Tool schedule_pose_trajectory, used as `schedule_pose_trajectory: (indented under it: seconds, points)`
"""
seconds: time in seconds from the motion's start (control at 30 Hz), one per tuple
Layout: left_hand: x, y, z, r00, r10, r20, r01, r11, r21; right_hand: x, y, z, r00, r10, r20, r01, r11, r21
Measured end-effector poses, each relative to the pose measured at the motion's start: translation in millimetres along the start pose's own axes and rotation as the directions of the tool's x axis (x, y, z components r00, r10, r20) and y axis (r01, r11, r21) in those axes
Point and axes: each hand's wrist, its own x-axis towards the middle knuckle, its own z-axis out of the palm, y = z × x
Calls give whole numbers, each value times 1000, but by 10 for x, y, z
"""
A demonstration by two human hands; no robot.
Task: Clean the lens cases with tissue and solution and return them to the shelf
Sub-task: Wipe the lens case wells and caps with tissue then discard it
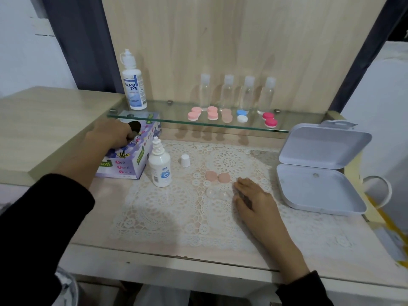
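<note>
Pale wood panelling backs a pale wooden tabletop (309, 252) spread with a cream lace mat (167, 208), and a glass shelf (176, 121) runs across above it. On the mat lies the clear twin-well lens case (217, 193), its two round peach caps (217, 177) off and set just behind it. The right hand (254, 197) rests flat just beside the case, fingers straight and close together; whether they touch it I cannot tell. The left hand (110, 134) reaches into the dark opening of the purple flowered tissue box (130, 160). Its fingers vanish inside, so a pinch on a tissue cannot be confirmed.

The case looks like thin, stiff, very light plastic, probably slick once wetted. It would likely skate over the lace if wiped unsupported, so the sound hold seems to be a pinch on the narrow bridge between the wells or on one rim. Tissue is soft and should tear when soaked. The small white solution bottle (159, 166) stands uncapped, its white cap (185, 160) near it, and looks easy to tip.

Against the lace the clear case nearly disappears, and what its wells hold is unreadable. No tissue shows at the box opening. The row of coloured lens cases (213, 113) on the shelf is blurred, so their condition cannot be judged.
</note>
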Motion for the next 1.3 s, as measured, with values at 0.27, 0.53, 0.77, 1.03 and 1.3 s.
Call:
schedule_pose_trajectory:
  seconds: [0.27, 0.53, 0.77, 1.03, 1.3]
  points:
    - [25, -60, 64, 985, 162, -53, -156, 983, 96, 4, 9, 4, 1000, -4, -1, 4, 1000, -5]
    - [-9, -98, 218, 931, 72, -357, -158, 963, -219, 3, 8, 8, 1000, -7, -4, 7, 1000, -23]
    - [-8, -131, 238, 890, 162, -426, -208, 976, -64, 0, 4, 1, 1000, -13, -3, 13, 999, -30]
    - [-137, -44, 178, 854, 53, -517, -138, 982, -126, 2, 14, 10, 1000, -10, 2, 10, 1000, -29]
    - [-190, -6, 161, 821, -10, -571, -147, 962, -229, -8, 22, 8, 1000, -9, 7, 9, 1000, -27]
